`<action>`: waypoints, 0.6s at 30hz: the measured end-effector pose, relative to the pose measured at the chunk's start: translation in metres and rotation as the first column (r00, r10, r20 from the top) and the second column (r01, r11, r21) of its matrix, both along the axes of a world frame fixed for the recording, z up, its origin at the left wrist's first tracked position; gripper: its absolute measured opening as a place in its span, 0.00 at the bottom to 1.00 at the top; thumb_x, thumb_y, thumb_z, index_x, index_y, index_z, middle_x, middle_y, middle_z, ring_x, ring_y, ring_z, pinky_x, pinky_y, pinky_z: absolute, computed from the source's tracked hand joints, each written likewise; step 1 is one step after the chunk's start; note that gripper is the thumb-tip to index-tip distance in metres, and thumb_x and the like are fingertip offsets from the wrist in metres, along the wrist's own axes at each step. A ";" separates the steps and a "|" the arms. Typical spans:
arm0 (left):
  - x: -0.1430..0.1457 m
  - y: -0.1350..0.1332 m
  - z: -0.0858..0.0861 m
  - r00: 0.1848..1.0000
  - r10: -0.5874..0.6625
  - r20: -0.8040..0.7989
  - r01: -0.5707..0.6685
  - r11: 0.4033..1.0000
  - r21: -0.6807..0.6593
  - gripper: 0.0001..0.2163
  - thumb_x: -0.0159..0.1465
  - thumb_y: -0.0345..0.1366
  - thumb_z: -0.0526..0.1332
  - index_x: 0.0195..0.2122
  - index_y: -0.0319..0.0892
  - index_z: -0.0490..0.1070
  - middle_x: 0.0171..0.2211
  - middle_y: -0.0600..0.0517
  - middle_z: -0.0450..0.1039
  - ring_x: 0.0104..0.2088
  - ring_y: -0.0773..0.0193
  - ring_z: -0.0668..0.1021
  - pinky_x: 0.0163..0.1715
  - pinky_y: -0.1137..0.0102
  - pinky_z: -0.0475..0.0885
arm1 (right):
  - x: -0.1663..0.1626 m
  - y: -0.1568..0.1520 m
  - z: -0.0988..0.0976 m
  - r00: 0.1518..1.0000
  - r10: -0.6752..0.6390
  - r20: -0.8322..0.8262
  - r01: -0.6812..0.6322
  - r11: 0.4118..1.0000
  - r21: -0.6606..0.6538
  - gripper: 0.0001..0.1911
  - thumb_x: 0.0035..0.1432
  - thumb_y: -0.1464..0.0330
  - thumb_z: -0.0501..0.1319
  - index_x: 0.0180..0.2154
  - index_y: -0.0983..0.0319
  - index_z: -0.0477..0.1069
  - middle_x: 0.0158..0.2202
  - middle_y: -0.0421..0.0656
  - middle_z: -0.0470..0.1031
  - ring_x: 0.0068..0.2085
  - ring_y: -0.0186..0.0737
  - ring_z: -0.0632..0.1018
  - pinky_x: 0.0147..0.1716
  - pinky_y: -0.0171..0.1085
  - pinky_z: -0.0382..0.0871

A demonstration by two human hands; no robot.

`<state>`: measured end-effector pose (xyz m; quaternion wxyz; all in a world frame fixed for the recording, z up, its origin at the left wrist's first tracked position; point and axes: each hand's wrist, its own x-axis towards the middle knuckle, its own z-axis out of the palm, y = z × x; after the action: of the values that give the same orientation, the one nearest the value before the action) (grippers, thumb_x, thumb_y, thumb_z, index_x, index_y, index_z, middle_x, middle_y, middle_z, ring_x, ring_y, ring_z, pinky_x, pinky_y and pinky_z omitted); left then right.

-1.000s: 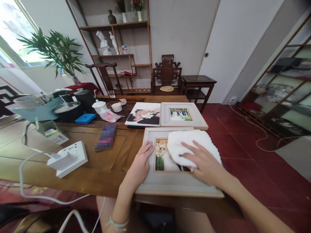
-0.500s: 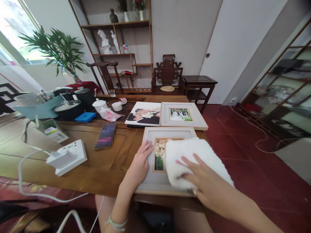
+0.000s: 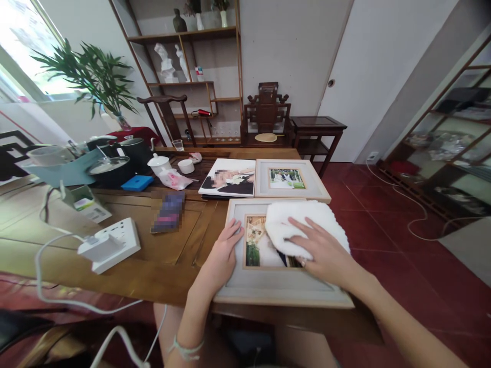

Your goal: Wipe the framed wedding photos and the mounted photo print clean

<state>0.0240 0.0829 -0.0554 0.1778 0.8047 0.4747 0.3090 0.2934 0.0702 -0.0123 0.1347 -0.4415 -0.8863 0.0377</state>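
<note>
Pressing down flat with fingers spread, the right hand (image 3: 324, 253) is holding a white cloth (image 3: 303, 222) against the glass of the nearest picture frame (image 3: 268, 289), while the left hand (image 3: 222, 255) is lying open on the frame's left border.

Neither hand is closing around anything; both are bearing down with flat palms. The frame is lying face up at the near edge of the wooden table (image 3: 172, 271). Wiping the glass looks to be the step in hand. The cloth is covering the frame's upper right, leaving the lower border and the left of the photo bare. Reaching those parts would be calling for a slide toward the body, with the left hand bracing. Three pictures are lying on the table: this frame, a second pale frame (image 3: 264, 179) behind it, and a borderless print (image 3: 229, 177) beside that. One cloth and two hands are showing.
</note>
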 end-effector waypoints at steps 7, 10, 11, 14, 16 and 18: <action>0.003 -0.002 0.006 1.000 0.028 -0.001 -0.028 0.998 -0.052 0.22 0.63 0.23 0.45 0.55 0.34 0.67 0.60 0.41 0.62 0.64 0.57 0.59 0.63 0.56 0.55 | -0.001 0.048 -0.004 0.991 -0.117 0.064 0.108 0.985 0.131 0.28 0.47 0.79 0.53 0.52 0.66 0.68 0.60 0.55 0.64 0.65 0.53 0.53 0.61 0.58 0.47; 0.005 -0.003 0.006 0.998 0.060 0.018 -0.058 0.996 -0.065 0.22 0.63 0.23 0.44 0.56 0.33 0.66 0.61 0.41 0.60 0.63 0.57 0.60 0.63 0.57 0.56 | -0.007 0.035 -0.001 0.995 -0.062 0.081 0.057 0.996 0.063 0.28 0.46 0.79 0.52 0.50 0.63 0.70 0.61 0.50 0.63 0.65 0.52 0.54 0.61 0.60 0.43; 0.005 -0.003 0.005 0.997 0.068 0.023 -0.066 0.995 -0.068 0.22 0.63 0.23 0.44 0.57 0.33 0.65 0.61 0.40 0.60 0.63 0.58 0.60 0.63 0.57 0.56 | -0.009 0.025 0.002 0.996 -0.035 0.082 0.033 0.999 0.021 0.27 0.46 0.79 0.52 0.49 0.62 0.71 0.61 0.50 0.62 0.65 0.52 0.55 0.62 0.60 0.42; 0.005 -0.002 0.003 0.996 0.075 0.044 -0.072 0.995 -0.063 0.22 0.63 0.23 0.45 0.57 0.34 0.64 0.61 0.41 0.60 0.63 0.58 0.61 0.63 0.58 0.56 | -0.011 -0.017 0.017 0.995 0.061 0.079 -0.048 0.988 -0.147 0.28 0.44 0.80 0.53 0.48 0.62 0.72 0.62 0.49 0.61 0.65 0.51 0.54 0.62 0.59 0.39; 0.005 -0.001 0.002 0.996 0.065 0.057 -0.063 0.997 -0.047 0.22 0.63 0.23 0.45 0.57 0.36 0.65 0.61 0.42 0.61 0.63 0.58 0.61 0.63 0.57 0.56 | -0.012 -0.046 0.027 0.986 0.156 0.063 -0.133 0.952 -0.276 0.32 0.41 0.81 0.52 0.49 0.58 0.72 0.63 0.44 0.60 0.65 0.48 0.53 0.63 0.58 0.41; 0.004 -0.001 0.000 0.997 0.058 0.056 -0.057 0.998 -0.027 0.22 0.63 0.23 0.45 0.56 0.37 0.65 0.60 0.42 0.62 0.63 0.58 0.62 0.62 0.57 0.57 | -0.012 -0.069 0.033 0.971 0.236 0.029 -0.212 0.917 -0.339 0.33 0.40 0.82 0.52 0.49 0.57 0.72 0.63 0.41 0.59 0.65 0.47 0.55 0.63 0.56 0.43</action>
<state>0.0276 0.0824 -0.0554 0.1923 0.7793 0.4963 0.3308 0.2813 0.0011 0.0205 0.0220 -0.3546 -0.9159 0.1867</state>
